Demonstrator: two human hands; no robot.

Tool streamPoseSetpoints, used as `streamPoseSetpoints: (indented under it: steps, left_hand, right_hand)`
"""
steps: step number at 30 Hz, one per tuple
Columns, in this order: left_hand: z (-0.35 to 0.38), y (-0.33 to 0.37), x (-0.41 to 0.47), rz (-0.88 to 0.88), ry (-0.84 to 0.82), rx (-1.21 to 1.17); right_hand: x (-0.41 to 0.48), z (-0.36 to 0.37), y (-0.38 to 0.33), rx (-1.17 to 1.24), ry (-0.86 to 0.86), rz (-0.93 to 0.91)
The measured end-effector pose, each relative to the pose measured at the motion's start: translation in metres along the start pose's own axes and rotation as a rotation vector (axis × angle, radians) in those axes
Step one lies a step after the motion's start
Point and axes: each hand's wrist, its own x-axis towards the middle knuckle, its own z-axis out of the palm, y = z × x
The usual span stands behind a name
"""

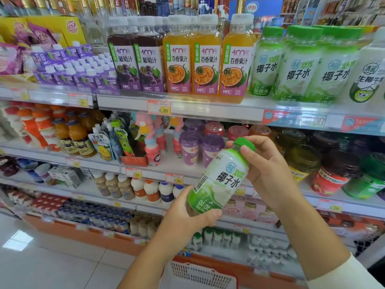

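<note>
A clear plastic bottle of whitish coconut water with a green cap and green-and-white label (219, 179) is held tilted in front of the shop shelves, its cap up and to the right, its base down and to the left; it is gripped at both ends. The base is cupped by the left hand (187, 215), whose thumb is curled over the lower label; the neck just below the cap is pinched by the right hand (268, 170), thumb in front and fingers curled behind. A cream sleeve (341, 276) is seen on the right forearm. Below the hands the white mesh rim of a red-and-white plastic shopping basket (198, 276) is seen. On the top shelf (208, 107) matching green-capped coconut water bottles (300, 63) are lined up, beside orange passion-fruit juice bottles with white caps (206, 55) and dark purple grape juice bottles (135, 55); an orange price tag marked 4.80 (159, 108) is fixed to the shelf edge.
</note>
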Motion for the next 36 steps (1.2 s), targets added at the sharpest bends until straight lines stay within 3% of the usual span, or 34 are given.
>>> streamPoseSetpoints:
  steps: [4, 7, 10, 14, 16, 24, 30, 36]
  left_hand:
    - [0.006, 0.001, -0.003, 0.066, 0.228, 0.189]
    - [0.010, 0.000, -0.006, 0.118, 0.264, 0.294]
    - [0.007, 0.000, -0.006, 0.082, 0.198, 0.256]
    - [-0.001, -0.001, -0.002, -0.100, -0.027, -0.186]
    - [0.000, 0.001, -0.001, -0.096, -0.109, -0.234]
    - [0.013, 0.004, -0.006, 0.120, 0.222, 0.229]
    - [0.020, -0.005, -0.003, 0.151, 0.249, 0.336]
    - [0.025, -0.006, 0.005, 0.158, 0.233, 0.365]
  right_hand:
    - [0.001, 0.002, 0.000, -0.210, 0.082, -0.013]
    - [0.001, 0.000, 0.005, -0.232, 0.121, -0.011]
    - [-0.002, -0.004, 0.004, -0.104, 0.076, -0.023]
    - [-0.004, -0.010, 0.003, 0.082, 0.007, -0.025]
    - [-0.006, -0.011, 0.004, 0.119, -0.018, -0.007]
    - [-0.010, -0.010, 0.000, -0.179, 0.108, 0.033]
    - [-0.010, -0.015, -0.003, -0.186, 0.156, 0.052]
    - [-0.010, -0.016, -0.018, -0.267, 0.097, 0.044]
